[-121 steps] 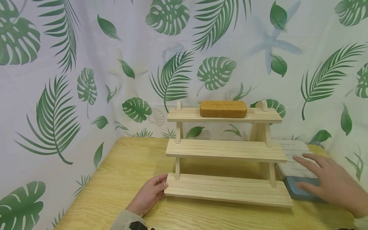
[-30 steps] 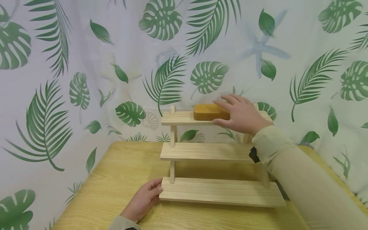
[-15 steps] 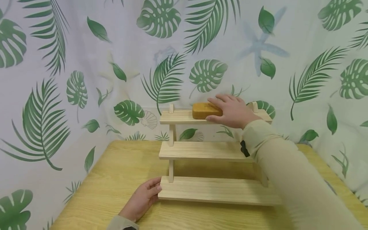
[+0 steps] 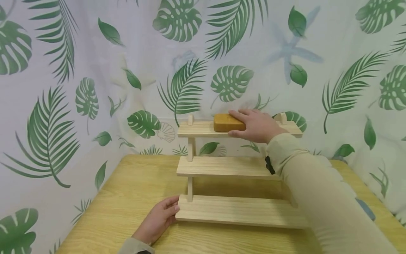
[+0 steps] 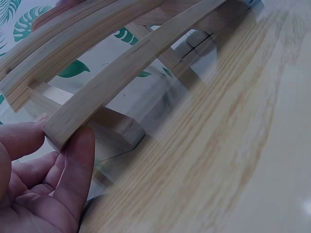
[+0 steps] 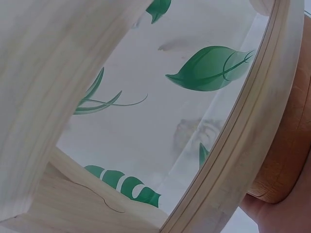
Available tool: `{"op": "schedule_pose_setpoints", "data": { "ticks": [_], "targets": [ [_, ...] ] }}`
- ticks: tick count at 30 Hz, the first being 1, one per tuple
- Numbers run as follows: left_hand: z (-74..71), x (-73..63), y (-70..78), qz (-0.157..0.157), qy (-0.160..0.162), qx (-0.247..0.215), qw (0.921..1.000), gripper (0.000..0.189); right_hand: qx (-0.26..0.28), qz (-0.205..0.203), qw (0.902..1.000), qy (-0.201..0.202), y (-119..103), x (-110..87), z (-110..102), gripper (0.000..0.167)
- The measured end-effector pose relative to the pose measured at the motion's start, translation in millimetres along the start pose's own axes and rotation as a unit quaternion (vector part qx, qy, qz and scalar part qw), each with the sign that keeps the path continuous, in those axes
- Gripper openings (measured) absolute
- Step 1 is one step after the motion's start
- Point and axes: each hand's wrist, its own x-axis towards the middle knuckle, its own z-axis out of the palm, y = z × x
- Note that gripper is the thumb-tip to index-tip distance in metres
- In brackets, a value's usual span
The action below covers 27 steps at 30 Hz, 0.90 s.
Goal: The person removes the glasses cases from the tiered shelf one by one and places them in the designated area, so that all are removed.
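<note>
A three-tier pale wooden display stand (image 4: 222,165) stands on the table. On its top shelf lies an orange-brown glasses case (image 4: 226,123), whose right part is hidden by my right hand (image 4: 258,126). That hand grips the case from the right, fingers over the top and thumb at the front. In the right wrist view, the case (image 6: 282,165) shows a seam behind the shelf edge. My left hand (image 4: 160,218) holds the left end of the bottom shelf. The left wrist view shows thumb and fingers pinching the shelf board (image 5: 112,82).
Behind my right sleeve (image 4: 317,183), whitish blocks (image 4: 342,183) and a blue-grey block (image 4: 365,209) are partly visible on the wood-grain table (image 4: 139,176). A leaf-patterned curtain (image 4: 193,91) hangs close behind the stand and along both sides.
My right hand has come from beside the whitish blocks up to the case and slid left onto it. The case keeps its place on the shelf. My left hand stays at the bottom shelf.
</note>
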Motion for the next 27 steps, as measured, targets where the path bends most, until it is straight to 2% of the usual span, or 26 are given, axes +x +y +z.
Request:
{"op": "schedule_pose_setpoints", "data": {
  "ticks": [9,13,27],
  "targets": [
    [0.1,3.7,-4.5,0.009,-0.01,0.003,0.9999,0.065,-0.018,0.006,0.9996,0.02,0.5,-3.1,0.1,0.09],
    [-2.5,1.7,-5.1,0.003,-0.002,0.007,1.0,0.065,-0.022,-0.004,0.9995,0.021,-0.3,-0.9,2.7,0.091],
    [-0.8,1.0,-3.0,0.006,0.001,0.002,1.0,0.063,-0.045,0.003,0.9986,0.028,-1.9,-3.2,5.8,0.084]
  ]
}}
